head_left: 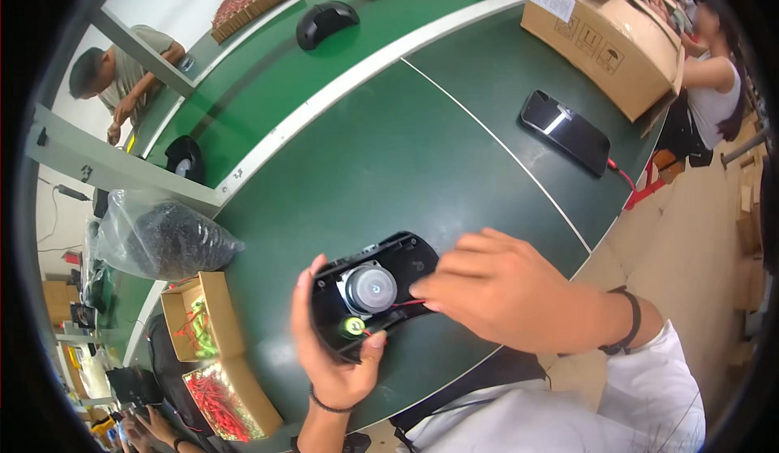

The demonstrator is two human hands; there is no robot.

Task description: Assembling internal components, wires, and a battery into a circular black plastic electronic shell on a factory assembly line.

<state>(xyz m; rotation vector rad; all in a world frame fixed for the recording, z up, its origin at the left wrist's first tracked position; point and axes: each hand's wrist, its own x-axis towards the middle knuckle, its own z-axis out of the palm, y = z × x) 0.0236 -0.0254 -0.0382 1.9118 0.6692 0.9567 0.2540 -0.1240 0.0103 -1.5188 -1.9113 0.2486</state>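
My left hand (331, 376) grips the near left end of a black plastic speaker housing (415, 260), fingers along its outer side and thumb over the near edge. Inside the housing sits a round grey speaker driver (372, 287). Close to my left thumb is a small green-rimmed round part (354, 326), probably a battery end. A thin red wire (409, 302) runs from beside the driver to my right hand (507, 291). My right fingers are pinched on that wire at the housing's right end, slightly blurred; the fingertips partly hide its end.
Left of me stand a box of green parts with red wires (230, 311), a box of red wires (213, 400) and a plastic bag of dark pieces (174, 238). A phone (565, 133) and carton (600, 43) lie right. Beyond the white rail, a green belt (268, 88) carries black housings.
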